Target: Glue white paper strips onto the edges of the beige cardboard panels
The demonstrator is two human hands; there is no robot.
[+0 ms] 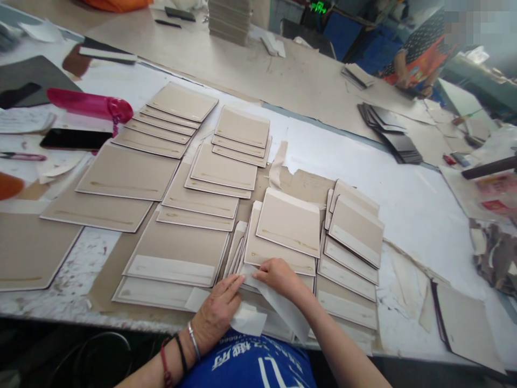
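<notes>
My right hand [278,277] pinches the upper end of a white paper strip [283,310], which hangs down toward my body. Close beside it, my left hand [220,304] has its fingers pressed together, with more white paper strips [248,318] sticking out on both sides of it. Both hands are at the lower edge of a beige board [283,263] that carries a brownish line of what looks like glue. Another beige board [288,223] overlaps it above. The left palm and what lies under it are hidden.
Overlapping beige boards [194,242] spread to the left, some with white strips along their lower edges; more boards [355,231] lie right. A phone [76,139] and pink case [89,104] lie at left. Across the table, a person [420,59] handles something dark.
</notes>
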